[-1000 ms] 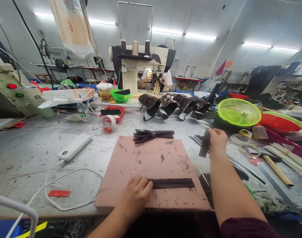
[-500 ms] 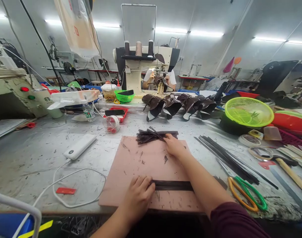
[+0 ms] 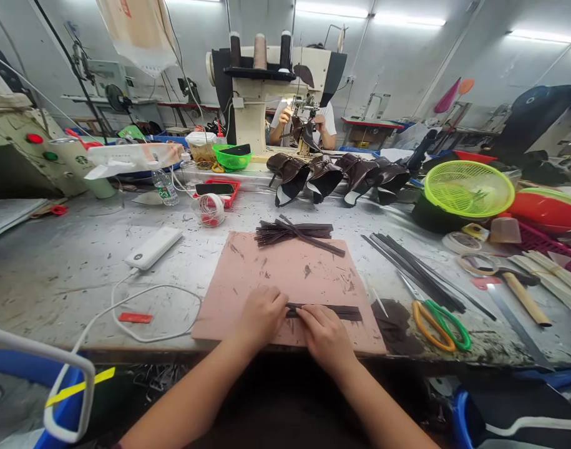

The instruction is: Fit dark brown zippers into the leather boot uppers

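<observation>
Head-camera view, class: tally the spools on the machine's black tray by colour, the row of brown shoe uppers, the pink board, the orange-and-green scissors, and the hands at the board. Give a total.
Dark spools: 2
Tan spool: 1
Brown shoe uppers: 4
Pink board: 1
Scissors: 1
Hands: 2
Total: 11

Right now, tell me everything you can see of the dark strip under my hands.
The dark strip is blackish-brown, narrow and flat, with a lengthwise line. Whether it is leather or fabric, I can't tell. It lies left to right across the near part of the pink board. Your left hand hides its left end, and your right hand touches it close by. Its right end is uncovered, short of the board's right edge.
</observation>
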`<state>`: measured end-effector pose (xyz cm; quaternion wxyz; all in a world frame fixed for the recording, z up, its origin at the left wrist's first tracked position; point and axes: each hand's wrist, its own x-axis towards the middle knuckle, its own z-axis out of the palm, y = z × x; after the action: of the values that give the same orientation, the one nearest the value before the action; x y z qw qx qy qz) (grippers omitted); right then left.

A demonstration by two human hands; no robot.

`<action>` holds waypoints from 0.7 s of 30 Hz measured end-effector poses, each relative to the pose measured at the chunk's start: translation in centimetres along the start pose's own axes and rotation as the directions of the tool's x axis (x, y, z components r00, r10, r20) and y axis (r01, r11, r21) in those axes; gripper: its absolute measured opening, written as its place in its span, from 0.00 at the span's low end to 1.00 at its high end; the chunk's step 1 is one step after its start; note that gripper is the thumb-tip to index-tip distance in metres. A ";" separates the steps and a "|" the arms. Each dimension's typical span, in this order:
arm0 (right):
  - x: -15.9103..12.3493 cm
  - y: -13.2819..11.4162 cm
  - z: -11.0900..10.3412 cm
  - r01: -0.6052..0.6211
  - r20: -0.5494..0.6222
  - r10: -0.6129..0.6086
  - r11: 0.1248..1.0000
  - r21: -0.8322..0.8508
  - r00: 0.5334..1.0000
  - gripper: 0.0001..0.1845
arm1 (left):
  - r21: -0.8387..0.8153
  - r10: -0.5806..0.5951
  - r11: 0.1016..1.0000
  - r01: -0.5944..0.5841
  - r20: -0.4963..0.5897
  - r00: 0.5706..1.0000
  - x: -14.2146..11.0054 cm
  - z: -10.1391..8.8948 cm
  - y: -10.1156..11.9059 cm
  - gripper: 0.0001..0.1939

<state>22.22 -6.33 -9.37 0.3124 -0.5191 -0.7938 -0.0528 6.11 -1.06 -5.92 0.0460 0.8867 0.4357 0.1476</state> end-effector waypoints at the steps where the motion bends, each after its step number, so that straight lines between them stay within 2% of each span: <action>1: 0.0 0.1 0.1 0.004 -0.009 -0.004 1.000 0.001 1.000 0.18 | -0.041 0.033 0.999 -0.030 0.069 0.997 0.5 -0.1 0.2 0.06; 4: 0.1 0.2 0.1 0.006 -0.004 -0.006 0.999 -0.032 1.000 0.18 | -0.152 0.034 0.988 -0.003 0.201 0.979 1.6 -0.3 0.3 0.07; 8: 0.0 0.1 0.0 -0.007 0.020 0.009 0.997 -0.082 1.000 0.20 | -0.212 -0.150 0.959 0.187 0.178 0.972 1.3 -1.2 -0.7 0.07; 11: 0.0 0.1 0.0 0.011 0.042 -0.008 0.997 -0.077 0.999 0.21 | -0.287 -0.299 0.893 0.347 0.199 0.933 0.1 -2.2 -2.2 0.04; 14: -0.1 0.2 -0.1 0.023 0.062 -0.019 0.998 -0.058 0.998 0.21 | -0.361 -0.381 0.816 0.452 0.253 0.890 -1.0 -2.7 -3.7 0.06; 18: -0.1 0.4 -0.2 0.031 0.074 -0.030 0.999 -0.024 0.997 0.21 | -0.418 -0.422 0.758 0.501 0.273 0.865 -1.6 -2.3 -4.6 0.06; 21: 0.1 0.4 0.0 0.017 0.078 -0.017 1.000 -0.006 0.997 0.21 | -0.425 -0.410 0.767 0.481 0.253 0.876 -1.4 -2.3 -4.6 0.07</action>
<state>22.52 -6.09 -9.37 0.2791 -0.5150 -0.8096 -0.0377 1.07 0.54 -5.04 0.3270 0.7269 0.5796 0.1698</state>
